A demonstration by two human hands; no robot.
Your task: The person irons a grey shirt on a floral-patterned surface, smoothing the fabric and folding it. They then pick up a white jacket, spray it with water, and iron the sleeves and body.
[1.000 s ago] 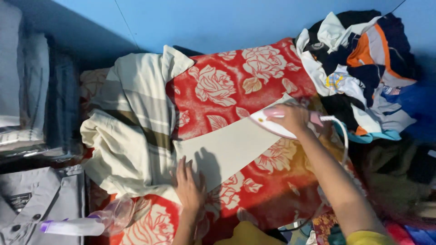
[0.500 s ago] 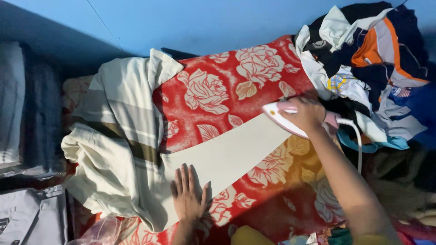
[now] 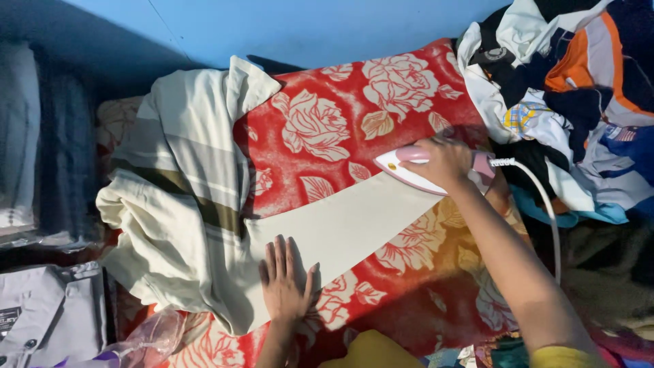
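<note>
A cream garment with grey and olive stripes lies bunched at the left of a red cloth with rose print. One flat cream strip of it stretches to the right across the red cloth. My left hand presses flat on the near end of that strip, fingers spread. My right hand grips the handle of a pink and white iron, which rests on the strip's far right end. The iron's white cord curves off to the right.
A heap of mixed clothes fills the top right. Folded garments are stacked at the left, with a grey shirt below them. A blue wall runs behind. Clear plastic lies at the bottom left.
The iron has slid along the cream strip toward its right end. My left hand stays flat on the strip's near end. The view has shifted, so the garment sits further right.
</note>
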